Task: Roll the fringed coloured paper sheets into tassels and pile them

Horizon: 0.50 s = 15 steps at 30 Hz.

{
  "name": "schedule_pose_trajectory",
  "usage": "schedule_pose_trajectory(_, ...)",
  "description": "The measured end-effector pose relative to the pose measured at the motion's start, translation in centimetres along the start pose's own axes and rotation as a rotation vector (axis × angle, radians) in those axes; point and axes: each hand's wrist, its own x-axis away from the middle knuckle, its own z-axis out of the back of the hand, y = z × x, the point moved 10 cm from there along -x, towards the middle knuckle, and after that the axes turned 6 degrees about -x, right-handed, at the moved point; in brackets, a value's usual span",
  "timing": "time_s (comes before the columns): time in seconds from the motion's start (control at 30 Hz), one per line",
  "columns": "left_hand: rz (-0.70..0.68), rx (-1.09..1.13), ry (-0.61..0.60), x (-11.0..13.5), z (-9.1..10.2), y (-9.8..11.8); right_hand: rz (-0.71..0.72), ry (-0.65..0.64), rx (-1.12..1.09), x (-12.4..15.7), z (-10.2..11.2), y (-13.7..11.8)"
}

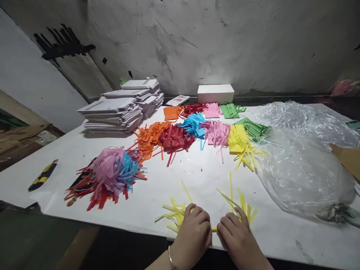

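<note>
At the table's front edge, my left hand and my right hand are closed side by side on one yellow fringed paper tassel. A short rolled middle part shows between my fists. Cut strips fan out beyond the left hand, and more spread beyond the right one. My fingertips are turned down and partly hidden. To the left lies a pile of fringed tassels in pink, blue, red and orange. Farther back sit stacks of fringed tissue paper: orange, red, blue, pink and yellow.
A black and yellow cutter lies at the left. Behind stand stacks of white packets and a white box by the wall. Clear plastic bags cover the right side of the white-covered table. Green fringed paper touches them.
</note>
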Motion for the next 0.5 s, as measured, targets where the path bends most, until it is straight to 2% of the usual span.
schedule_pose_trajectory(0.07,0.124,0.181,-0.064,0.4,1.6,-2.1,0.036,-0.005,0.045,-0.2,0.3,-0.2)
schedule_pose_trajectory(0.1,0.195,0.237,-0.059,0.9,3.2,-3.5,0.060,-0.004,0.049,-0.3,0.8,-0.4)
schedule_pose_trajectory(0.17,0.370,0.241,0.070,2.7,8.0,-7.1,0.111,0.036,0.039,-0.4,2.7,-0.7)
schedule_pose_trajectory(0.23,0.600,0.141,0.279,5.5,13.8,-10.6,0.162,0.110,0.040,-0.6,5.7,-1.3)
schedule_pose_trajectory(0.3,0.712,0.120,0.325,6.7,17.2,-11.4,0.238,0.136,0.070,-1.0,8.3,-2.4)
schedule_pose_trajectory(0.33,0.690,0.175,0.281,6.2,17.5,-10.6,0.291,0.119,0.092,-1.4,9.3,-3.2)
schedule_pose_trajectory(0.37,0.627,0.270,0.185,5.0,16.9,-9.1,0.351,0.086,0.117,-1.7,10.1,-4.1)
schedule_pose_trajectory(0.43,0.479,0.486,-0.087,2.1,13.6,-4.3,0.469,0.023,0.177,-2.4,11.5,-6.0)
schedule_pose_trajectory(0.5,0.433,0.653,-0.292,0.1,9.6,0.1,0.545,0.008,0.225,-3.0,13.0,-7.4)
